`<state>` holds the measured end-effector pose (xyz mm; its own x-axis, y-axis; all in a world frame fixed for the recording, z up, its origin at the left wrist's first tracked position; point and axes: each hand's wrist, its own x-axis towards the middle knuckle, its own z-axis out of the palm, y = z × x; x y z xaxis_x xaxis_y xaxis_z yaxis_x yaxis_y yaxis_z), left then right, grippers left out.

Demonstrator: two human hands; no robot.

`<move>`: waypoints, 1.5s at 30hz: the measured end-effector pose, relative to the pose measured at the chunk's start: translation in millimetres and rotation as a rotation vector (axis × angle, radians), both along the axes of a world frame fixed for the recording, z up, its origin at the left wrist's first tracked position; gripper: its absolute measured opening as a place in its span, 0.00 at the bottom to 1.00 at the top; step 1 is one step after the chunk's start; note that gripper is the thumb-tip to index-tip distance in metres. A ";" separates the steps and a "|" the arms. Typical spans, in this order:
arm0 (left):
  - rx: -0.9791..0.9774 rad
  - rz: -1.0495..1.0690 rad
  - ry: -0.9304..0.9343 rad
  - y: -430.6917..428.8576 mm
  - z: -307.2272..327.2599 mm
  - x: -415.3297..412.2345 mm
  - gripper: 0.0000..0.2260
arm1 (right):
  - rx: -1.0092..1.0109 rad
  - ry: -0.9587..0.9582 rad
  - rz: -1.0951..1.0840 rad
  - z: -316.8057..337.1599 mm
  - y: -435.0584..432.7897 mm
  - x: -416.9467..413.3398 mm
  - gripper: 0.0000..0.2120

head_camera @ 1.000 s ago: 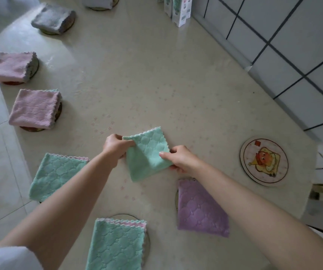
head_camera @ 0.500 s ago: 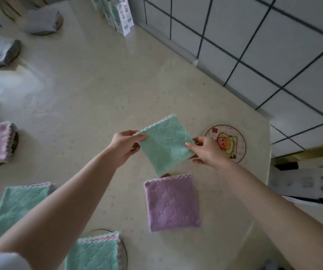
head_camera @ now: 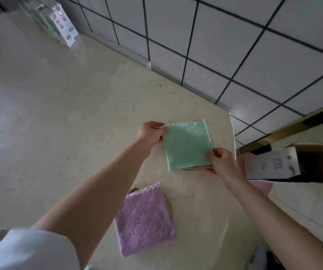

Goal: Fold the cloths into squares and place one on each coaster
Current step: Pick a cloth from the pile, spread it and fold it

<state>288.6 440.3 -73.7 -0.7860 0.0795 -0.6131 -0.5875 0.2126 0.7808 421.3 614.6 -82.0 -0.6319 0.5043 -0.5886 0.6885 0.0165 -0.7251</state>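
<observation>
The folded green cloth (head_camera: 187, 145) is held flat near the far right corner of the surface (head_camera: 59, 114), between the two hands. Its far left corner is pinched by the left hand (head_camera: 151, 133), and its near right corner by the right hand (head_camera: 222, 162), each thumb on top. A sliver of a coaster (head_camera: 192, 168) is seen under the cloth's near edge; whether they touch cannot be told. Nearer, a folded purple cloth (head_camera: 145, 219) is laid over a second coaster (head_camera: 134, 189). Cartons (head_camera: 59, 22) are stood far left by the tiled wall (head_camera: 234, 45)
</observation>
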 end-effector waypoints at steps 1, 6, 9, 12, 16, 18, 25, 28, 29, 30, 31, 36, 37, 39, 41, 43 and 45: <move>-0.027 -0.007 0.003 2.2 -3.4 -1.6 0.09 | 0.014 -0.010 0.007 -2.0 1.5 1.3 0.07; -0.154 -0.021 -0.017 0.4 -17.2 1.2 0.12 | 0.196 -0.045 0.077 -5.2 5.1 0.1 0.07; -0.167 -0.040 -0.042 -2.0 -20.5 13.0 0.10 | 0.291 -0.091 0.136 -3.1 7.6 -2.5 0.13; -0.215 -0.093 -0.049 -2.9 -23.6 23.7 0.08 | 0.307 -0.114 0.164 -5.0 10.4 -3.8 0.16; -0.269 -0.105 -0.045 -0.7 -26.1 27.6 0.05 | 0.367 -0.128 0.236 -5.5 12.4 -4.9 0.17; -0.302 -0.120 -0.037 1.1 -25.5 27.3 0.05 | 0.400 -0.127 0.260 -7.2 12.8 -5.2 0.16; -0.260 -0.069 -0.121 1.3 -22.3 36.3 0.03 | 0.499 -0.003 0.296 -12.8 14.9 -10.4 0.10; -0.157 0.000 -0.198 -1.4 -19.5 43.8 0.04 | 0.499 0.034 0.350 -11.7 21.0 -24.0 0.08; -0.138 0.019 -0.212 -1.6 -19.6 47.1 0.04 | 0.502 0.040 0.368 -11.3 23.5 -28.8 0.08; -0.122 0.039 -0.223 -1.4 -19.6 50.7 0.04 | 0.503 0.047 0.379 -10.9 26.0 -33.2 0.08; -0.108 0.055 -0.234 -0.4 -20.4 54.3 0.04 | 0.502 0.055 0.384 -10.2 28.7 -36.7 0.07; -0.040 0.105 -0.252 4.2 -20.2 65.4 0.04 | 0.479 0.052 0.374 -6.7 37.2 -45.1 0.06; -0.046 0.107 -0.245 3.9 -20.6 66.0 0.04 | 0.484 0.050 0.373 -7.3 37.2 -44.7 0.06; -0.081 0.092 -0.221 2.7 -21.1 66.6 0.03 | 0.536 0.061 0.380 -8.2 34.8 -40.9 0.07; -0.150 0.041 -0.160 1.0 -20.4 67.2 0.04 | 0.698 0.074 0.477 -9.9 32.0 -35.0 0.10; -0.250 -0.052 -0.066 -1.7 -19.0 68.9 0.05 | 0.896 0.065 0.641 -11.6 30.7 -29.3 0.13; -0.348 -0.140 0.016 -6.5 -15.2 70.2 0.06 | 0.995 0.049 0.704 -9.5 30.1 -25.7 0.13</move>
